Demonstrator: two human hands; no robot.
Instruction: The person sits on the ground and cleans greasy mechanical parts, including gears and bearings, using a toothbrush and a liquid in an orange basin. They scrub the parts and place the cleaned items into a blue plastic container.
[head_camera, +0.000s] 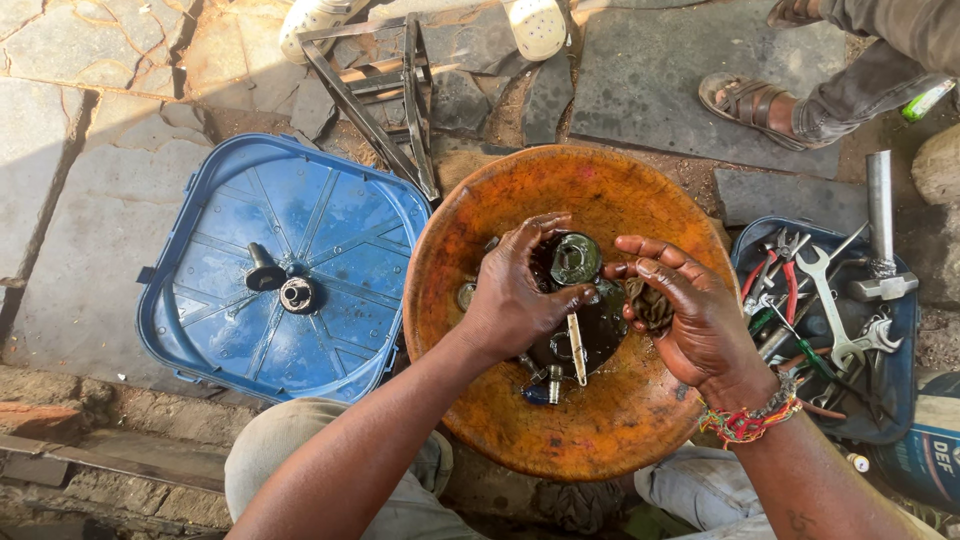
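Note:
A round orange-brown basin (600, 420) sits between my knees with dark oily liquid and small metal parts at its centre. My left hand (515, 295) grips a greasy round metal part (575, 258) over the liquid. My right hand (690, 305) is closed on a dirty wad of rag (648, 303) right beside that part. A thin pale stick (577, 348) and a small blue-and-metal piece (543, 391) lie in the basin below my hands.
A blue plastic lid (230, 300) on the left holds a black knob (262, 270) and a round bearing-like ring (298, 294). A blue tray (895, 385) of wrenches, pliers and a hammer (880, 225) lies right. A metal frame (385, 90) and another person's sandalled foot (755, 105) are beyond.

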